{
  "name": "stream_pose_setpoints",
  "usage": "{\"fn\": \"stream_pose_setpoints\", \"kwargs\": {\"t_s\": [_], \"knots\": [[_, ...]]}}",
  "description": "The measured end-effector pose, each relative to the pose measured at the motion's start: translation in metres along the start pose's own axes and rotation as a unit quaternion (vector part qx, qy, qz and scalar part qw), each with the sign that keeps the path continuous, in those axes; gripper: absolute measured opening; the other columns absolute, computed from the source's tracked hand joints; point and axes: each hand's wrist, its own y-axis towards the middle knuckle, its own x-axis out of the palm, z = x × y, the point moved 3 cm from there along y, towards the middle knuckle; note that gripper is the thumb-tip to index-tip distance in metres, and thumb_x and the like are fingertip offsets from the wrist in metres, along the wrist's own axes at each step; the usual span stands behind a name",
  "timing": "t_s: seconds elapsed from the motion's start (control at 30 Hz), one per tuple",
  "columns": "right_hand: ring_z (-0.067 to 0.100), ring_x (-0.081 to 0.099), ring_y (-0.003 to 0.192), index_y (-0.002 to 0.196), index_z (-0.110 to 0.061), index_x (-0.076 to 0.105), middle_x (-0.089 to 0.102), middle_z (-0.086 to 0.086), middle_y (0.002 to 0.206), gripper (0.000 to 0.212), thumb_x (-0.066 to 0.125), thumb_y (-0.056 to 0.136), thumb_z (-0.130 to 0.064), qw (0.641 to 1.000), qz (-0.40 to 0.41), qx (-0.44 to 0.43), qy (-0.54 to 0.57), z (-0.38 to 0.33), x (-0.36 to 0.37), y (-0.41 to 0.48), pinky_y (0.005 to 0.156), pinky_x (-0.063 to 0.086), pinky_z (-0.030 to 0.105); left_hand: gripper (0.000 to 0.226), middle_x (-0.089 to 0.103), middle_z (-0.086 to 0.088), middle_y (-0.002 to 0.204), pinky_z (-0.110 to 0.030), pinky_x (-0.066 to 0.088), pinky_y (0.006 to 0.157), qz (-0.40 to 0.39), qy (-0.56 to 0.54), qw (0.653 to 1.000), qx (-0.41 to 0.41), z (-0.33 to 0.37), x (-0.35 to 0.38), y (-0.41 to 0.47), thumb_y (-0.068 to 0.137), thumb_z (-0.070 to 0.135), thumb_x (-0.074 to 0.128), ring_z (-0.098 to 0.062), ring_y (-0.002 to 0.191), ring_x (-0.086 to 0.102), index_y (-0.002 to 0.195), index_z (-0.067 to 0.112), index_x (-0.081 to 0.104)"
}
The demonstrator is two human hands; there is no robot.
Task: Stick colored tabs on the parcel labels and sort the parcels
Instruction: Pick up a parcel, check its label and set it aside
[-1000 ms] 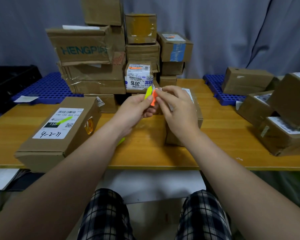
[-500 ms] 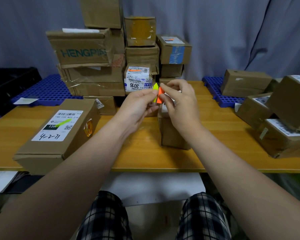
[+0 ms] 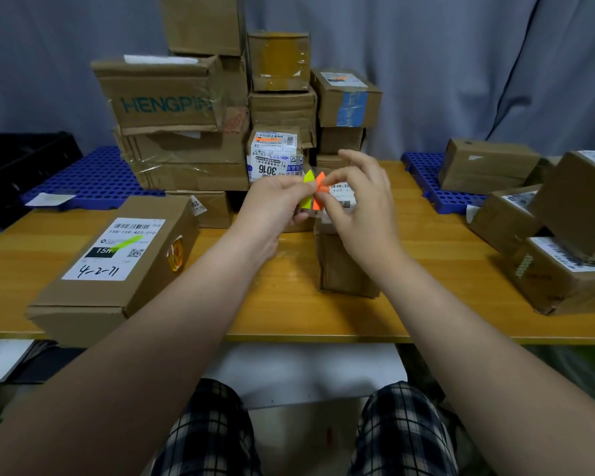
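Plaid-clad knees (image 3: 207,434) sit at the bottom of the frame, below the desk (image 3: 289,314). At left centre lies a long parcel (image 3: 83,304) with a green tab (image 3: 128,242) across its label. Mid-frame, the left hand (image 3: 275,204) grips a yellow tab (image 3: 309,176) and an orange tab (image 3: 320,182). The right hand (image 3: 361,207) pinches the orange one above a small parcel (image 3: 344,266). Stacked boxes (image 3: 186,146) rise behind.

table (image 3: 289,304): left parcel (image 3: 117,262) front | middle parcel (image 3: 344,266) centre | parcel stack (image 3: 186,156) behind
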Motion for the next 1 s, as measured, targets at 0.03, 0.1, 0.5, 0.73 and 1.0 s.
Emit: {"fn": "stream_pose_setpoints", "kwargs": {"t_s": [0.03, 0.1, 0.5, 0.73, 1.0], "knots": [[0.019, 0.043, 0.125, 0.094, -0.016, 0.066, 0.051, 0.002, 0.133, 0.014, 0.072, 0.082, -0.022, 0.999, -0.022, 0.026, 0.017, 0.001, 0.0, 0.003, 0.097, 0.031, 0.026, 0.015, 0.066, 0.001, 0.072, -0.017, 0.049, 0.061, 0.0, 0.006, 1.0, 0.004, 0.0, -0.002, 0.0, 0.09, 0.018, 0.063, -0.002, 0.06, 0.062, 0.077, 0.016, 0.07], [0.015, 0.039, 0.128, 0.088, -0.018, 0.065, 0.049, 0.0, 0.134, 0.013, 0.074, 0.081, -0.023, 0.996, -0.059, 0.054, 0.036, 0.002, -0.001, 0.008, 0.094, 0.025, 0.017, 0.015, 0.065, 0.003, 0.068, -0.015, 0.048, 0.056, 0.003, 0.012, 1.0, 0.011, -0.001, -0.004, -0.001, 0.09, 0.018, 0.064, -0.001, 0.057, 0.061, 0.076, 0.015, 0.07], [0.005, 0.038, 0.122, 0.086, -0.019, 0.069, 0.054, -0.003, 0.134, 0.005, 0.065, 0.089, -0.021, 0.997, -0.067, 0.025, 0.025, -0.003, -0.009, 0.013, 0.095, 0.024, 0.013, 0.01, 0.066, -0.001, 0.086, -0.012, 0.048, 0.052, 0.063, 0.046, 0.997, -0.002, -0.003, -0.031, 0.012, 0.092, 0.017, 0.061, -0.002, 0.063, 0.065, 0.086, 0.011, 0.067], [0.019, 0.043, 0.128, 0.084, -0.025, 0.065, 0.056, -0.002, 0.133, 0.008, 0.062, 0.091, -0.029, 0.981, -0.026, 0.187, -0.038, 0.022, -0.015, 0.011, 0.104, 0.027, 0.034, 0.018, 0.058, -0.002, 0.078, -0.026, 0.042, 0.062, 0.003, 0.356, 0.934, -0.039, -0.062, -0.038, 0.022, 0.084, 0.019, 0.072, -0.013, 0.069, 0.054, 0.096, 0.009, 0.063], [0.009, 0.058, 0.084, 0.093, -0.011, 0.062, 0.064, 0.007, 0.106, 0.013, 0.057, 0.095, -0.022, 0.93, 0.01, 0.355, 0.094, 0.053, -0.025, 0.006, 0.059, 0.045, 0.018, 0.042, 0.053, -0.011, 0.127, -0.035, 0.037, 0.098, 0.024, 0.577, 0.816, -0.034, -0.078, -0.027, 0.028, 0.091, 0.044, 0.058, -0.032, 0.121, 0.044, 0.121, 0.015, 0.061]]}}
